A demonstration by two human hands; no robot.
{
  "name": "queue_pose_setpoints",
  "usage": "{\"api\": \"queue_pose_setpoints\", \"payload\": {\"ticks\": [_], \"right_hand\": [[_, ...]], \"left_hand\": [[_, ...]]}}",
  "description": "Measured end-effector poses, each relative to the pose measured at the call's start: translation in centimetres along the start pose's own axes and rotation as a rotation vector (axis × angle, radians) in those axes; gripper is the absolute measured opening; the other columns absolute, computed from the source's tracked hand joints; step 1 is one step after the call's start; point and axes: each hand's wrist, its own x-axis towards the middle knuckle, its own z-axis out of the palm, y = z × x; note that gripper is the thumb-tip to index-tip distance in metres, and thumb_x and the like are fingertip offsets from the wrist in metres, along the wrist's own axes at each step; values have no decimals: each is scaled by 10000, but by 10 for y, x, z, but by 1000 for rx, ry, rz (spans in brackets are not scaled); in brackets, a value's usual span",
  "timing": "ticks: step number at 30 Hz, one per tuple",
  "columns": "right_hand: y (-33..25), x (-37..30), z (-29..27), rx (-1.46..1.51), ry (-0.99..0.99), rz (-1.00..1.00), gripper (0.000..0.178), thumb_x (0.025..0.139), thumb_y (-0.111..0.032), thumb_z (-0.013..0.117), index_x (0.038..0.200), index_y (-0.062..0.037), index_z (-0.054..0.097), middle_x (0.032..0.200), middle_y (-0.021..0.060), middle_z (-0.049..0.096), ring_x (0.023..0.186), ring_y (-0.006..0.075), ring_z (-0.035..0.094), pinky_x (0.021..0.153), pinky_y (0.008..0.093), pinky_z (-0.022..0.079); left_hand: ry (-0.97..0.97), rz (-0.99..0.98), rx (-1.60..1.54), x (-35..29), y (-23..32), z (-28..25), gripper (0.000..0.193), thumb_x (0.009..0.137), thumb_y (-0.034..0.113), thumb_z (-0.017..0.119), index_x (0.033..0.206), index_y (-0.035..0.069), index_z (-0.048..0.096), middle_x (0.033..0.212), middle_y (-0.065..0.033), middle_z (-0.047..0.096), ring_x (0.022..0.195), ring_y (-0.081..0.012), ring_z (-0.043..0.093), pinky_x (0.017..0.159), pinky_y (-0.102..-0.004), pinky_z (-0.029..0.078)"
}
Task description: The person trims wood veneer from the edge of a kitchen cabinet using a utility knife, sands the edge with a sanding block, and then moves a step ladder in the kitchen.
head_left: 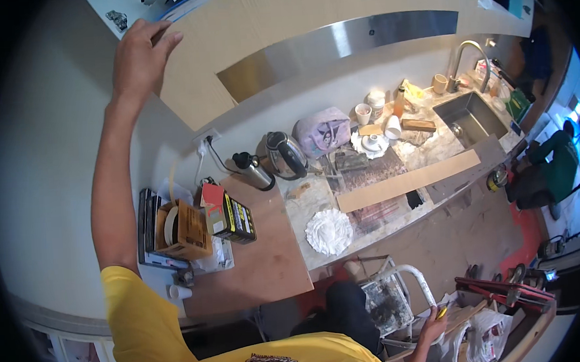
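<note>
My left hand (138, 63) is raised at the left corner of the pale wood-faced upper cabinet (195, 68). Its fingers are curled and the thumb points right; whatever they may grip is hidden. Low on the right, my right hand (431, 328) is closed around a small yellow tool (442, 312), whose exact kind is unclear. That hand is beside the curved white rail of a stepladder (421, 280), and I cannot tell whether it touches it. Blue-edged papers or folders (192, 4) lie on top of the cabinet, near my left fingertips.
On the counter stand a steel flask (255, 171), a kettle (286, 156), a cardboard box (184, 231) and a black-and-yellow tin (233, 220). A long wood strip (408, 181) lies before the sink (473, 115). A person in green (555, 167) is at far right. Bagged debris (488, 331) sits lower right.
</note>
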Motion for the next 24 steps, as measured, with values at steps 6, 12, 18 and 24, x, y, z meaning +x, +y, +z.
{"api": "queue_pose_setpoints", "payload": {"ticks": [6, 12, 18, 24], "right_hand": [[-8, 4, -14, -42, -64, 3, 425, 870, -294, 694, 1051, 85, 627, 891, 274, 658, 809, 441, 619, 727, 463, 479], [-75, 10, -14, -69, -74, -35, 395, 936, -288, 609, 1064, 85, 572, 969, 303, 606, 901, 442, 568, 811, 479, 436], [-329, -46, 21, 426, -825, -309, 357, 998, -226, 396, 1139, 60, 554, 972, 270, 624, 860, 455, 607, 781, 474, 483], [-562, -105, 11, 1036, -1444, 108, 289, 1033, -280, 435, 1121, -20, 523, 760, 46, 570, 544, 115, 550, 514, 258, 478]], "left_hand": [[72, 214, 180, 30, 0, -27, 287, 846, 230, 723, 1068, 51, 697, 1017, -110, 659, 980, -269, 618, 848, -360, 485], [481, -219, 324, 66, -32, -87, 501, 776, 273, 809, 1113, -50, 626, 1105, -171, 646, 1069, -287, 586, 960, -388, 448], [506, -625, -413, 111, -91, -61, 646, 689, 179, 881, 1129, -158, 548, 1136, -193, 629, 1020, -223, 604, 926, -351, 496], [386, -711, -185, 202, -135, -126, 564, 793, 253, 787, 1156, -113, 559, 1116, -217, 629, 927, -236, 632, 795, -341, 547]]}}
